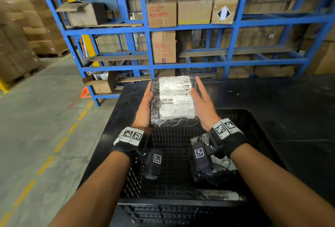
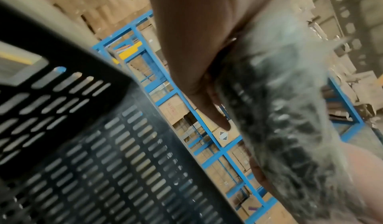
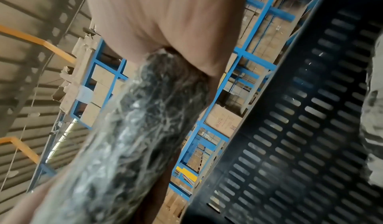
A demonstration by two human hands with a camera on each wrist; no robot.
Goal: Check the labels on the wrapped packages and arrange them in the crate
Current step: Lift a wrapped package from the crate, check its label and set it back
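Note:
I hold a wrapped package, black inside clear film, flat above the black perforated crate. Its white label with a barcode faces up at me. My left hand grips its left edge and my right hand grips its right edge. In the left wrist view the thumb lies along the package, beside the crate wall. The right wrist view shows the package under my palm and the crate wall. Two more wrapped packages lie in the crate's right half.
The crate stands on a black table. Blue racking loaded with cardboard boxes stands right behind the table. To the left runs a concrete aisle with a dashed yellow line, and stacked cartons stand at the far left.

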